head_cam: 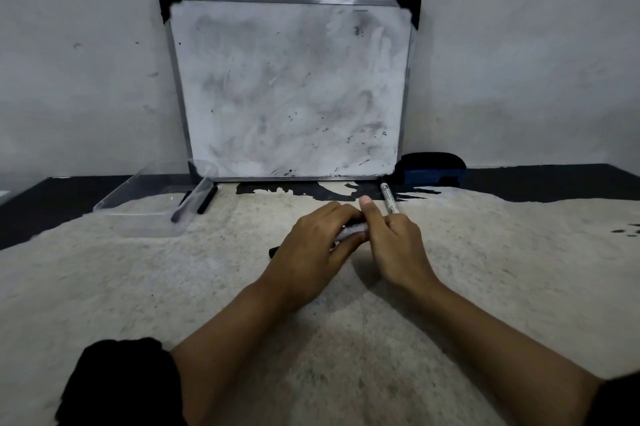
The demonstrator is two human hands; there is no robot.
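Note:
Both my hands meet at the middle of the table over a white marker [351,230] with a black end. My left hand [317,252] grips its barrel, and the black tip pokes out to the left at the table surface. My right hand [391,245] pinches the marker's right end with thumb raised. A second white marker [389,198] lies just beyond my right hand; whether the fingers touch it is unclear. A smudged whiteboard [291,89] leans upright against the wall behind.
A clear plastic tray [138,203] sits at the left, with a black marker [207,199] and another dark pen at its right wall. A blue-and-black eraser [431,169] lies by the board's lower right corner. The table [138,287] is pale, with a black rim.

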